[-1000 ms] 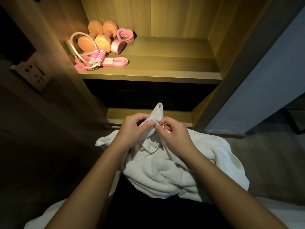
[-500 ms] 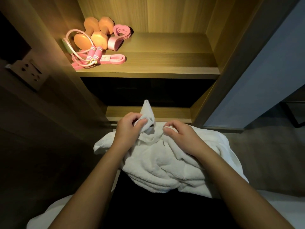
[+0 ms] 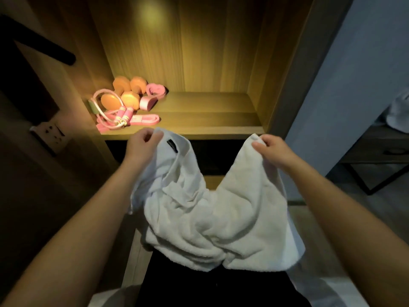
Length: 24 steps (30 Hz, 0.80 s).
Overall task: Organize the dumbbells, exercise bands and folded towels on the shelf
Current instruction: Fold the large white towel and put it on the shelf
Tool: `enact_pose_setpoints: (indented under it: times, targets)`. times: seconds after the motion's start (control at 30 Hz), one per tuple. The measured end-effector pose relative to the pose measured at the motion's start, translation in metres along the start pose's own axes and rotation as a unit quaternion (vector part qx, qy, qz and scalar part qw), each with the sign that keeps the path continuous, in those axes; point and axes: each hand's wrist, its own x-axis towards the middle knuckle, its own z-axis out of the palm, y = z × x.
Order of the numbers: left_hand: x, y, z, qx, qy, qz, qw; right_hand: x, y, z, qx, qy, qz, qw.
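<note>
Wooden shelf [image 3: 210, 111], upper centre of frame, lit from above. Its right and middle board is bare wood; the gear is crowded at its left end.

White towel [image 3: 210, 218], centre of frame, below and in front of the shelf's front edge, not on it. It hangs in the air from two corners, and the lower bulk is bunched and creased over dark clothing at lower centre. The held top edge runs left to right across the frame and sags in a deep V between the hands. The body drops toward the bottom of the frame. True long axis cannot be told while it is rumpled.

Left hand [image 3: 141, 145], centre left: thumb and curled fingers pinching the towel's left corner. Right hand [image 3: 272, 149], centre right: same pinch grip on the right corner. The hands are well apart.

Orange dumbbells [image 3: 110, 101] are side by side at the shelf's left end. A pink skipping rope [image 3: 124, 114] is looped over them, and a flat pink exercise band [image 3: 145, 119] lies just in front.

A small black label [image 3: 172, 145] near the left corner faces the camera.

Judgement: gear looks placed, and the towel step is in hand, opened out but not yet folded. The next move calls for drawing the top edge taut to clear the sag, then bringing corner to corner and squaring the folds. After that it goes on the shelf's bare right side, clear of the rope.
</note>
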Motion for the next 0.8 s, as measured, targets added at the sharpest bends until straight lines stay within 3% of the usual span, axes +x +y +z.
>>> enact_pose_setpoints:
  times: [0.17,0.33,0.5,0.8]
  targets:
    - [0.059,0.069,-0.059,0.013,0.105,0.063,0.992,0.035,-0.041,-0.088,0.011,0.161,0.001,0.987]
    - [0.091,0.086,-0.130,0.041,0.221,0.042,0.973,0.055,-0.025,-0.171,0.058,0.305,0.046,0.949]
    - [0.080,0.058,-0.149,0.067,0.220,-0.003,0.973,0.055,0.013,-0.186,0.077,0.332,0.126,0.932]
    - [0.074,0.058,-0.128,0.073,0.266,-0.033,0.961,0.040,-0.005,-0.175,0.091,0.375,0.127,0.914]
